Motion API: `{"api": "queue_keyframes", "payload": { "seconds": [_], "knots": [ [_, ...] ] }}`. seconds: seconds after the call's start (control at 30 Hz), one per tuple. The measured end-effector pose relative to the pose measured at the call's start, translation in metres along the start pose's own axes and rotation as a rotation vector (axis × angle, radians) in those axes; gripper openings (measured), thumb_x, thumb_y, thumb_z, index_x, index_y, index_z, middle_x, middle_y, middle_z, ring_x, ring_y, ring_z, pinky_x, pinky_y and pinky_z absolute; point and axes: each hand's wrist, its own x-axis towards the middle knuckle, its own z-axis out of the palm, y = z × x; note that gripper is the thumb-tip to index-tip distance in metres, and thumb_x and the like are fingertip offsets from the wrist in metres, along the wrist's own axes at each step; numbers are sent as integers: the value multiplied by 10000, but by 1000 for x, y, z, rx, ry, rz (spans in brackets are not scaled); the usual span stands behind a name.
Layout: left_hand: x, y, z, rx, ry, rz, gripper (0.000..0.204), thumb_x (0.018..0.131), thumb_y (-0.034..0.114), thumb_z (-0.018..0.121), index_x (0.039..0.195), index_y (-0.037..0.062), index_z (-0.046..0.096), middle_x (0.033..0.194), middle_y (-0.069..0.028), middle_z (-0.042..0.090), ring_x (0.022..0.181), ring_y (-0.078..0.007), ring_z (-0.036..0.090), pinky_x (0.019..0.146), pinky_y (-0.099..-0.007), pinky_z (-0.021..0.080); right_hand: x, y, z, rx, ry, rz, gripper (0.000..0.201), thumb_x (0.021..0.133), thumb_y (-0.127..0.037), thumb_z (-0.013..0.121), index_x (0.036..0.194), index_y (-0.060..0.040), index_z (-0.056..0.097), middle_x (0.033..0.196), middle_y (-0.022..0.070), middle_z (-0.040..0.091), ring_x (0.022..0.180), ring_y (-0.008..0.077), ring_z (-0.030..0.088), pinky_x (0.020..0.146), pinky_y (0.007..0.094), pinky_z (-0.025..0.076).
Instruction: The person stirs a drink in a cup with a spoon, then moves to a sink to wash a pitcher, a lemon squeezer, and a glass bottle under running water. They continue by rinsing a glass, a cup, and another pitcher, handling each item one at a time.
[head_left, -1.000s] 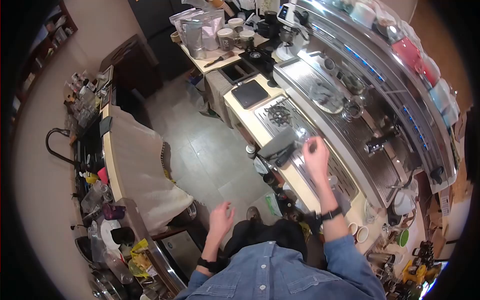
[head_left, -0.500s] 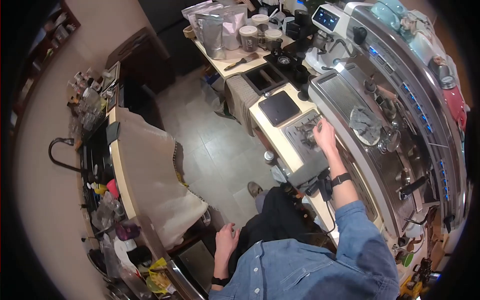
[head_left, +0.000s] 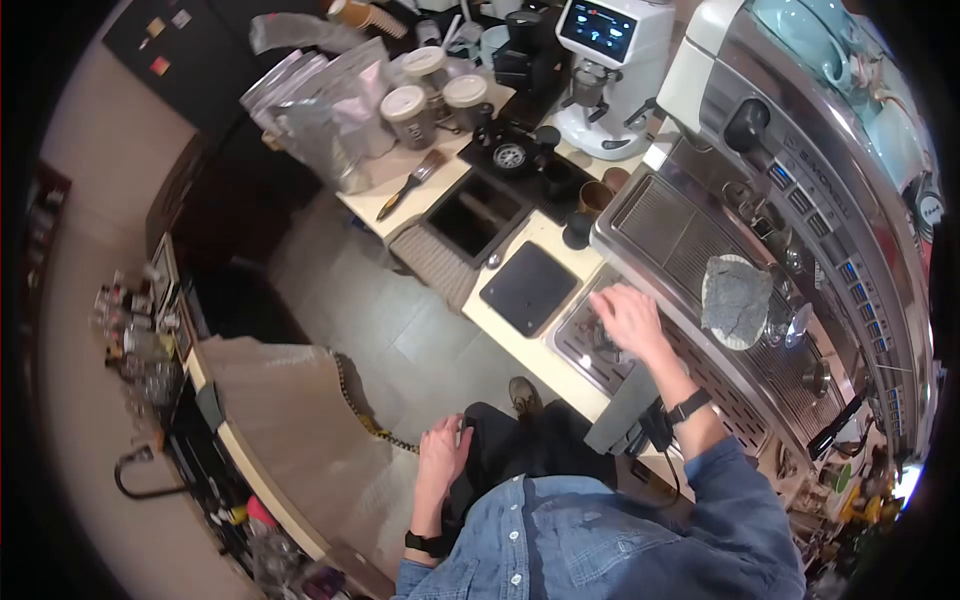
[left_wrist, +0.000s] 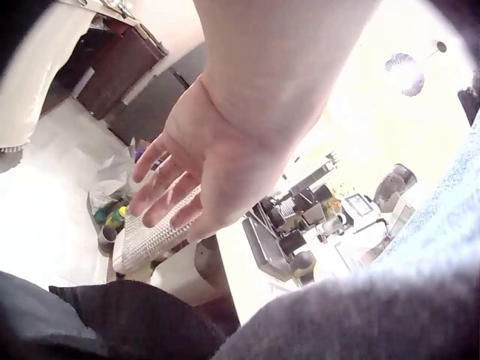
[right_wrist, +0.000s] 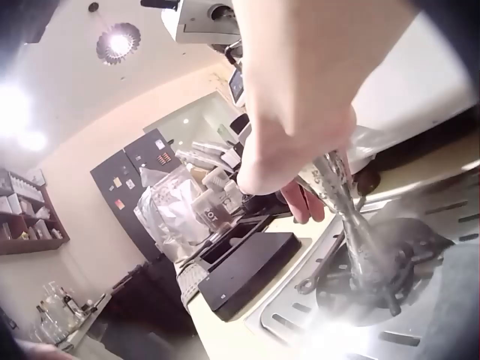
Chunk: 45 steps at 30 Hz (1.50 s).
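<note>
My right hand (head_left: 630,318) reaches down over the rinser (head_left: 598,338) in the steel drip tray (head_left: 570,350). In the right wrist view its fingers (right_wrist: 304,204) curl at the top of a clear, wet-looking glassy piece (right_wrist: 337,187), which stands over the dark spoked rinser; cannot tell its exact kind. Streaks like water show around the rinser. My left hand (head_left: 443,450) hangs beside my thigh, holding nothing, its fingers (left_wrist: 161,187) loosely spread in the left wrist view. A flat black scale (head_left: 530,288) lies on the counter just left of the tray.
An espresso machine (head_left: 820,215) lines the right side, with a grey cloth (head_left: 737,300) on it. Another grey cloth (head_left: 625,410) hangs at the counter's front edge. Farther back are a brush (head_left: 412,185), lidded jars (head_left: 407,115), foil bags (head_left: 310,110) and a white grinder (head_left: 610,70).
My right hand has moved from the near part of the drip tray, where it held something clear, to the rinser farther along. My left hand stays low. The head view has turned and shifted.
</note>
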Motion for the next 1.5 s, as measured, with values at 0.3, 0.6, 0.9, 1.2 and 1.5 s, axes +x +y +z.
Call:
{"api": "queue_keyframes", "payload": {
  "seconds": [0.3, 0.6, 0.9, 1.2, 1.5],
  "knots": [
    [115, 47, -25, -93, -148, 493, 186, 831, 129, 608, 970, 7, 599, 797, -151, 634, 719, -313, 629, 672, -402, 501, 4, -9, 1, -68, -58, 104, 374, 888, -348, 520, 726, -31, 635, 762, 115, 619, 764, 301, 587, 670, 415, 467],
    [197, 115, 0, -128, -335, 732, 156, 852, 135, 564, 905, -12, 566, 849, -189, 610, 735, -370, 623, 647, -431, 509, -34, -45, -30, -117, 547, 377, 62, 823, -92, 605, 803, -33, 610, 721, 121, 579, 692, 276, 575, 624, 380, 455],
    [219, 158, 83, 225, -335, 736, 162, 851, 81, 486, 968, -30, 503, 940, -222, 592, 792, -354, 658, 663, -408, 555, -145, 81, 40, -140, 684, 964, 326, 816, -221, 624, 1059, -9, 581, 926, 156, 594, 864, 311, 564, 763, 405, 443],
    [222, 158, 103, 290, -272, 637, 268, 821, 248, 563, 873, -13, 591, 803, -188, 651, 747, -340, 665, 666, -403, 551, -141, 182, 61, 284, 917, 1015, 457, 656, -244, 782, 1014, -6, 629, 939, 160, 652, 952, 322, 604, 832, 378, 461],
    [193, 159, 70, 241, -219, 643, 327, 819, 238, 562, 961, -48, 494, 762, -232, 630, 700, -383, 642, 661, -454, 533, -142, 162, 42, 130, 736, 1024, 485, 662, -316, 790, 1016, -24, 635, 1069, 202, 608, 1047, 360, 544, 922, 411, 416]
  ]
}}
